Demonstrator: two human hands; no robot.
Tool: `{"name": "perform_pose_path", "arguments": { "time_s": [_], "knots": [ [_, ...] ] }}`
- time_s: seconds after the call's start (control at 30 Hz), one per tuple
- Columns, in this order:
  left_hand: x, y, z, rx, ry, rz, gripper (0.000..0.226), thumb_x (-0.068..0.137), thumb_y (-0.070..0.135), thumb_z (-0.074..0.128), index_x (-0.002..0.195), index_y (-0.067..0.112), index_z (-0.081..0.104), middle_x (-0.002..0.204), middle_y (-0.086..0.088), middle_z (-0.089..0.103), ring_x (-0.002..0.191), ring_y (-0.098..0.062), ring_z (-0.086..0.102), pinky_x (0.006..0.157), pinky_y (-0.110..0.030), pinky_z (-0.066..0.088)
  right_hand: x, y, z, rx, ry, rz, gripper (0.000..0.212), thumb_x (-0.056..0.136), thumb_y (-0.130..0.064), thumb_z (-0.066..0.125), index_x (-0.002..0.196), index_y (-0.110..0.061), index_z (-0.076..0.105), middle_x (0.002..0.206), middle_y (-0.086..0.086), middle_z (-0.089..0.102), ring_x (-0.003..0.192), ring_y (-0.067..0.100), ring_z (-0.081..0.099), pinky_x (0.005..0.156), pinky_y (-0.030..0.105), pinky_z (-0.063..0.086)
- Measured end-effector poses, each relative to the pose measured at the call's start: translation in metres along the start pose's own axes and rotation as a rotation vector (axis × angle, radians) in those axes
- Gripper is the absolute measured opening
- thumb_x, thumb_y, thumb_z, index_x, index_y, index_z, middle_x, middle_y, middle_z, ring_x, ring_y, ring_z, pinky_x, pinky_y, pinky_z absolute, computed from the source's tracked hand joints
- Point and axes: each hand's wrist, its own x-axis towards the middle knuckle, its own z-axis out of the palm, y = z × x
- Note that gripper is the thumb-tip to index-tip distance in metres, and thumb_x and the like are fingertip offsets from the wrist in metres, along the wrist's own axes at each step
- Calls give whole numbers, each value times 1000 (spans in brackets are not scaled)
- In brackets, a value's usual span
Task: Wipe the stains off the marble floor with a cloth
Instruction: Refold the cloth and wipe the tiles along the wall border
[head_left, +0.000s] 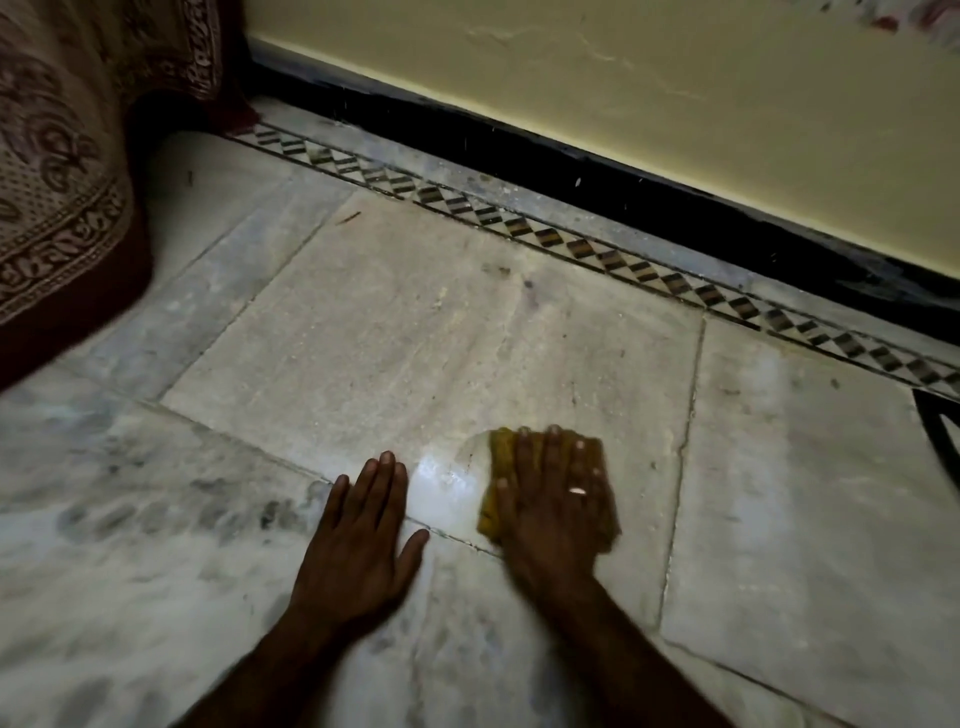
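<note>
A yellow cloth (500, 457) lies flat on the marble floor (415, 332) near the bottom middle of the head view. My right hand (553, 499) presses down on it with straight, spread fingers and covers most of it; a ring shows on one finger. My left hand (363, 530) rests flat on the bare floor just left of the cloth, fingers straight and together. A wet, shiny patch (441, 478) lies between the two hands. Small dark stains (498, 270) dot the tile farther ahead.
A patterned bedsheet (57, 197) hangs to the floor at the far left. A black skirting (623, 182) and yellow wall run diagonally across the back, with an inlaid diamond border strip (519, 223) in front. A dark object (940, 431) sits at the right edge.
</note>
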Motion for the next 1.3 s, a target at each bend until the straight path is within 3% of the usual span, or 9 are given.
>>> {"name": "perform_pose_path", "arguments": {
  "time_s": [0.2,0.3,0.43,0.53,0.67,0.87,1.03,1.17,1.3],
  "knots": [
    [-2,1,-1,7,61,51,70,100,47,33,155,2,31,165,-15,26,152,-29,26,123,-49,20,-66,24,-14,-59,39,-427,54,108,-39,37,158,-20,36,167,15,28,154,42,23,115,61,34],
    [-2,2,-2,-37,110,98,65,103,41,31,152,-1,36,163,-18,29,153,-29,25,124,-46,18,-73,78,-26,-130,22,-272,51,110,-32,27,156,-13,40,163,23,32,149,51,28,111,68,38],
    [2,3,1,-78,120,241,60,105,35,32,152,-2,35,165,-18,23,154,-31,22,124,-45,20,-5,91,-18,-53,-23,179,63,106,-49,12,163,-22,15,168,17,21,154,43,21,121,63,23],
    [4,2,-1,-97,112,255,61,104,36,35,152,-1,35,165,-18,24,153,-31,23,122,-45,23,51,50,-6,45,-86,198,66,100,-54,8,160,-29,1,171,13,14,157,40,10,124,61,12],
    [5,1,-4,-85,105,231,65,103,40,39,152,-3,35,164,-19,25,153,-32,23,121,-47,26,65,-15,9,11,-29,-87,59,105,-44,33,160,-22,33,165,19,30,152,45,24,117,65,29],
    [4,-1,-7,-84,115,231,70,102,47,38,151,-4,35,164,-20,25,153,-32,23,121,-47,23,-34,4,-8,5,-7,-528,59,103,-43,48,158,-27,36,167,11,29,154,39,24,119,59,30],
    [2,-1,-5,-77,75,241,72,101,50,38,152,0,36,165,-17,25,154,-31,22,122,-46,22,-44,106,-25,-106,-132,-287,55,107,-43,29,157,-24,39,166,13,31,154,42,24,116,64,30],
    [2,-3,-2,-82,89,238,73,100,52,40,151,0,38,164,-17,27,153,-30,25,122,-45,22,16,148,-33,-71,-176,225,71,100,-61,-8,163,-32,3,172,12,6,158,37,1,125,59,12],
    [5,-2,3,-68,94,225,74,97,53,42,149,1,43,163,-15,32,151,-29,29,120,-44,23,95,126,-29,-31,-156,358,63,107,-53,15,160,-32,-12,172,12,-3,158,39,-5,126,58,2]
  ]
}}
